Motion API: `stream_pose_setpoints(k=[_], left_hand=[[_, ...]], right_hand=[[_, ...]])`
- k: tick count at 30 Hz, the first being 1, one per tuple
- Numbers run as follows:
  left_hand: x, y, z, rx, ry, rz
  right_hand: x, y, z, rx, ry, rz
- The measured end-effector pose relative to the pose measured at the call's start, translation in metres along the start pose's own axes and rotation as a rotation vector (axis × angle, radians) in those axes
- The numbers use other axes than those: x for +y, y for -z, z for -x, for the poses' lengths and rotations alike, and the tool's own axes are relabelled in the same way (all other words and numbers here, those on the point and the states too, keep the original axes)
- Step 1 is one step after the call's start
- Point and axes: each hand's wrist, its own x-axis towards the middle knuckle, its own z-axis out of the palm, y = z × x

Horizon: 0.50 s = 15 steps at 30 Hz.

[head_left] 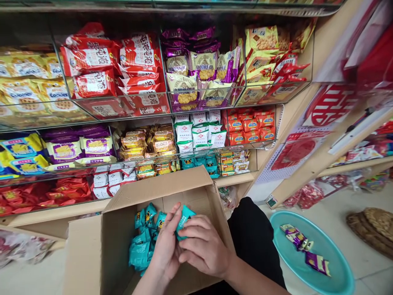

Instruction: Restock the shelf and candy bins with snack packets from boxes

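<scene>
Over an open cardboard box (84, 241), my two hands are close together. A small teal snack packet (185, 216) with pale print stands up between them. My left hand (167, 246) lies against its left side, palm turned inward, with the fingers closed in on it. From the right, my right hand (206, 245) has curled its fingers over the packet's front, hiding its lower part. Inside the box, on the left, lies a loose heap of teal packets (139, 252) of the same colour, some with dark round marks.
Shelves ahead carry clear bins of red packets (92, 59), purple biscuit packets (204, 67) and white-green packets (201, 133). More teal packets (201, 162) sit in a lower bin. A teal basin (340, 262) with several purple packets rests on the floor at right, beside my dark-clothed knee (251, 233).
</scene>
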Motion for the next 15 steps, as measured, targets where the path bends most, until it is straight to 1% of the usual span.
stream_pose_setpoints(k=[1,2,3,4,5,6,7,8,9,10,12,14,15], left_hand=[[0.002,0.000,0.000,-0.003,-0.048,-0.004],[0.004,0.001,0.000,-0.022,-0.095,-0.021],[0.006,0.002,-0.001,-0.051,-0.132,-0.050],[0.008,0.002,-0.001,-0.080,-0.158,-0.091],[0.009,0.002,-0.001,-0.101,-0.185,-0.141],[0.010,0.001,-0.001,-0.115,-0.213,-0.199],[0.010,0.001,-0.001,-0.125,-0.240,-0.257],[0.008,0.000,-0.001,-0.130,-0.270,-0.309],[0.006,-0.001,-0.001,-0.120,-0.306,-0.346],[0.003,-0.001,-0.001,-0.088,-0.341,-0.364],[-0.007,0.000,-0.003,0.019,-0.392,-0.352],[-0.016,0.004,-0.006,0.130,-0.405,-0.335],[-0.020,0.007,-0.008,0.169,-0.408,-0.348]], right_hand=[[-0.001,0.000,0.000,0.095,-0.106,-0.027],[-0.001,0.000,-0.001,0.206,-0.261,-0.063],[0.000,0.000,-0.003,0.290,-0.441,-0.112],[0.003,0.000,-0.006,0.319,-0.615,-0.185],[0.006,-0.001,-0.009,0.287,-0.755,-0.282],[0.008,-0.001,-0.012,0.219,-0.848,-0.388],[0.011,-0.001,-0.015,0.149,-0.898,-0.480],[0.012,-0.002,-0.017,0.104,-0.918,-0.544],[0.013,-0.004,-0.019,0.102,-0.927,-0.579],[0.012,-0.005,-0.020,0.131,-0.936,-0.597],[0.009,-0.010,-0.018,0.218,-0.971,-0.624],[0.007,-0.015,-0.015,0.261,-0.998,-0.661],[0.006,-0.017,-0.013,0.266,-0.987,-0.673]])
